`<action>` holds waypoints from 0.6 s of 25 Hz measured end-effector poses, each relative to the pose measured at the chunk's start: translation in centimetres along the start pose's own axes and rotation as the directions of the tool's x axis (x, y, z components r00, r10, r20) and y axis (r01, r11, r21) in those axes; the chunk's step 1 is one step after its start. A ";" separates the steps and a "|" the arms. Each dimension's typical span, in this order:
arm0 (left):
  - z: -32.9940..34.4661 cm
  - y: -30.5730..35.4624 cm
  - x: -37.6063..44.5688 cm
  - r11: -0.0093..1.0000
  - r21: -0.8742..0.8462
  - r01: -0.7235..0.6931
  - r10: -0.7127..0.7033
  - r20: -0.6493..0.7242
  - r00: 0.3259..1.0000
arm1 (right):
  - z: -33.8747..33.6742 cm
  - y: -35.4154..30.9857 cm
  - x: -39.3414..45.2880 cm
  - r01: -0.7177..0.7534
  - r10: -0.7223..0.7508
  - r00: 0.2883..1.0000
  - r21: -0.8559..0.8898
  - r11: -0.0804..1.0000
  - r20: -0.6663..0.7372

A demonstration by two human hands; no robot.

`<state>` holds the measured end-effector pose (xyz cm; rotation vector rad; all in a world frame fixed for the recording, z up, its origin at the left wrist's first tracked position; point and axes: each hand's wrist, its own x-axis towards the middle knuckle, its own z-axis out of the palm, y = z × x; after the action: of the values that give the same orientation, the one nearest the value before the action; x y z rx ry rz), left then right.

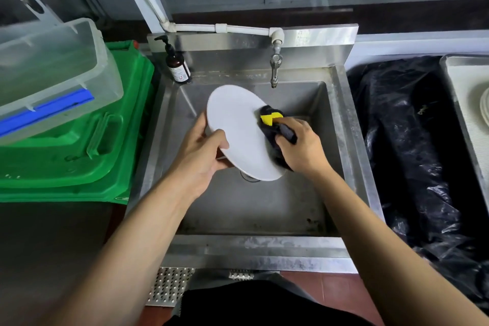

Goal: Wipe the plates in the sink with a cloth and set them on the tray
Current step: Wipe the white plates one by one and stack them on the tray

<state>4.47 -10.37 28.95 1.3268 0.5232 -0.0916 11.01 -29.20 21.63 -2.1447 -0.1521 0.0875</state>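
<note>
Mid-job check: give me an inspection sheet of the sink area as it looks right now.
Surface: steel sink, basin bare apart from the drain; tap not running.
Job's things: white plate held tilted above the basin; dark cloth with a yellow patch against its right edge; tray at far right already holds plates.
Clutter: soap bottle on the sink's back left corner.
Grips: left hand grips the plate's left rim; right hand holds the cloth on the plate.
Cables: nothing seen.
Surroundings: green bin with a clear tub on it at left; black bag at right.
</note>
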 end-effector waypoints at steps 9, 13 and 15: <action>0.9 -0.1 1.3 0.998 0.006 0.055 -0.054 -0.096 0.994 | -0.3 -4.0 -7.1 0.154 -0.154 0.977 0.015 0.988 0.145; 1.8 0.4 0.9 0.997 0.006 0.073 -0.072 -0.110 0.991 | 1.6 -3.1 -7.7 0.291 -0.307 0.951 -0.459 0.839 0.041; 2.2 0.7 0.8 0.997 0.001 0.077 -0.076 -0.112 0.991 | 2.0 -2.7 -7.6 0.297 -0.365 0.930 -0.504 0.811 -0.039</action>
<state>6.12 -12.04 29.58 1.3222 0.6694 -0.0824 3.02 -27.21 22.80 -2.5859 -0.5182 -0.3373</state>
